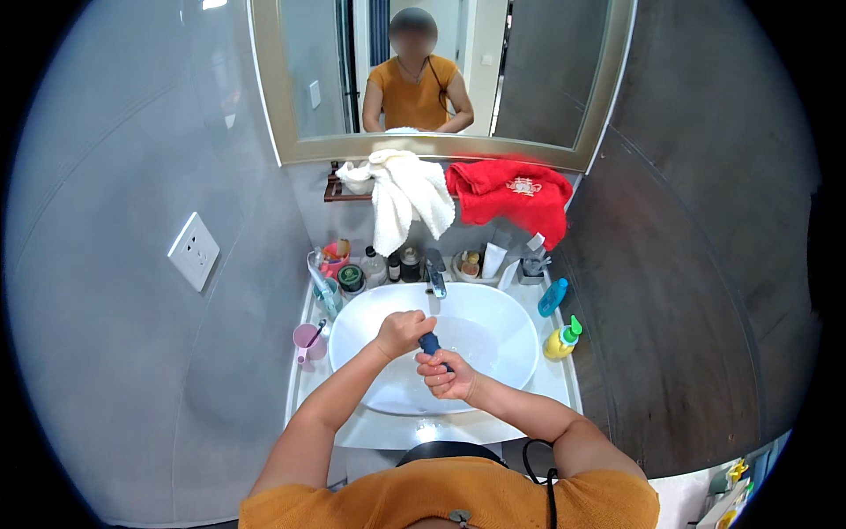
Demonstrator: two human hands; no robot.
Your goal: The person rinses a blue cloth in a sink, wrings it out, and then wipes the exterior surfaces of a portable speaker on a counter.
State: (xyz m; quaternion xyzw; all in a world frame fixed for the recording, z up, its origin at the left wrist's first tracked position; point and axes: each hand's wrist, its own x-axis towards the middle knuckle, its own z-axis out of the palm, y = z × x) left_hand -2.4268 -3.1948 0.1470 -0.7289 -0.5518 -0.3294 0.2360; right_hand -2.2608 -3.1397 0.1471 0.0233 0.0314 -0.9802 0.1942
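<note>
Above the white oval washbasin (504, 339), a twisted dark blue cloth (429, 343) is stretched between my hands. My left hand (404, 333) is closed in a fist around its upper end. Lower and to the right, my right hand (448, 376) grips the other end, and a bit of dark fabric pokes out beside the thumb. Whether the fabric is a sock or a small rag cannot be made out. Some water lies in the basin under my hands. The chrome faucet (437, 280) stands just beyond them, at the far rim.
A white towel (407, 194) and a red towel (511, 194) hang from a rack below the mirror (546, 79). Bottles and jars line the back ledge. At left stands a pink cup (306, 339); at right, a yellow pump bottle (558, 342) and a blue bottle (552, 298).
</note>
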